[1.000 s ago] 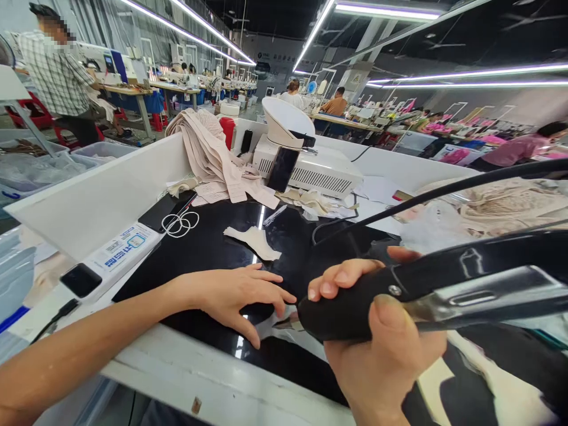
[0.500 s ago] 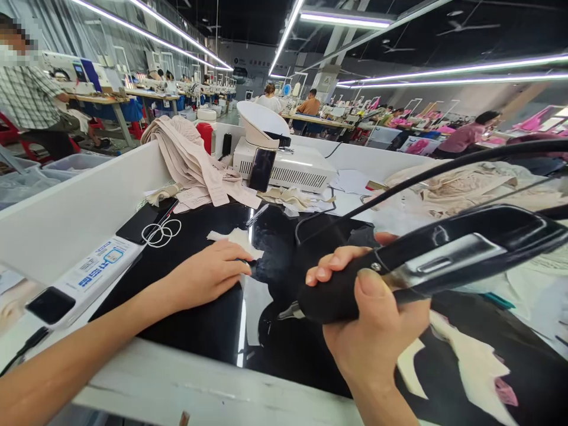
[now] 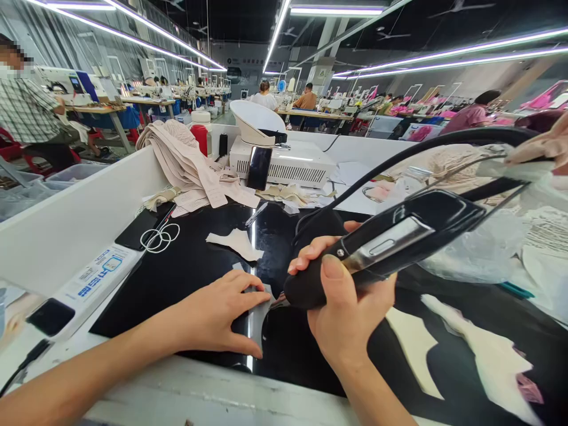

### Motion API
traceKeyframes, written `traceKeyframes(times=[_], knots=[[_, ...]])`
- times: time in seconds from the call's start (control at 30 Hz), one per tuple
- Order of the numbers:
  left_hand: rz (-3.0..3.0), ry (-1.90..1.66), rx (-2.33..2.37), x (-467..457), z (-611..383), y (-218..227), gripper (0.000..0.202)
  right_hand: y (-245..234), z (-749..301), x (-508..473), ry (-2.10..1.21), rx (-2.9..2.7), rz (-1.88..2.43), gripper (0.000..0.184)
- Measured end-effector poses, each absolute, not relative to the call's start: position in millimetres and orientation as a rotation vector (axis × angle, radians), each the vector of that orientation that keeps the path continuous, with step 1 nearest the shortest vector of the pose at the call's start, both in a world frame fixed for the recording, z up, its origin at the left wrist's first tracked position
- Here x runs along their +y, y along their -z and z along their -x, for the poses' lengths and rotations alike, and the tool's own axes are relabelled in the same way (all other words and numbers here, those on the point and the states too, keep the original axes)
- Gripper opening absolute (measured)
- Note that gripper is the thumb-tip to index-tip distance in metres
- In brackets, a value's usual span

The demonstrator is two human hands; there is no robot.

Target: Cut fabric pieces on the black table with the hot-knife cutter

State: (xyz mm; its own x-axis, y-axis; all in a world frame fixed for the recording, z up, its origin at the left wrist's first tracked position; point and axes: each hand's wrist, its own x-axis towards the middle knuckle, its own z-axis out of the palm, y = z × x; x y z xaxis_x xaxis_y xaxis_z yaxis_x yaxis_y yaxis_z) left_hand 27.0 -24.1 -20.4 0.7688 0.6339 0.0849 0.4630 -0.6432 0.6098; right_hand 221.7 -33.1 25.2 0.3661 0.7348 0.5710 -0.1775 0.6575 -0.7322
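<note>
Corded handheld tool (image 3: 377, 228) — glossy black, silvery lever (image 3: 390, 241); right hand (image 3: 348, 313) grips it, fingers wrapped. Translucent grey piece (image 3: 257, 319) — thin; left hand (image 3: 213, 316) over it, fingers spread.

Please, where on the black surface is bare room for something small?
Free: the black surface between white cable, cream piece and left forearm; a smaller patch between grey strip and right hand, near the front edge. Crowded: the back, with beige strips, upright phone and scraps.

ceiling (image 3: 239, 19): dark, bright strip lights (image 3: 337, 10), fans (image 3: 460, 7) | far wall (image 3: 248, 48): grey | left: curtains (image 3: 48, 42), wood-topped tables (image 3: 100, 109), red stools (image 3: 6, 145)
</note>
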Motion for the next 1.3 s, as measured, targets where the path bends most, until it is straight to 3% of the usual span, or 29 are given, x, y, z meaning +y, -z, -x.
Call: traceKeyframes(times=[1.3], knots=[[-2.359, -0.415, 0.782, -24.2, -28.7, 16.4, 0.074, -29.0, -215.6, -65.8, -0.741, -1.076, 0.657, 0.044]])
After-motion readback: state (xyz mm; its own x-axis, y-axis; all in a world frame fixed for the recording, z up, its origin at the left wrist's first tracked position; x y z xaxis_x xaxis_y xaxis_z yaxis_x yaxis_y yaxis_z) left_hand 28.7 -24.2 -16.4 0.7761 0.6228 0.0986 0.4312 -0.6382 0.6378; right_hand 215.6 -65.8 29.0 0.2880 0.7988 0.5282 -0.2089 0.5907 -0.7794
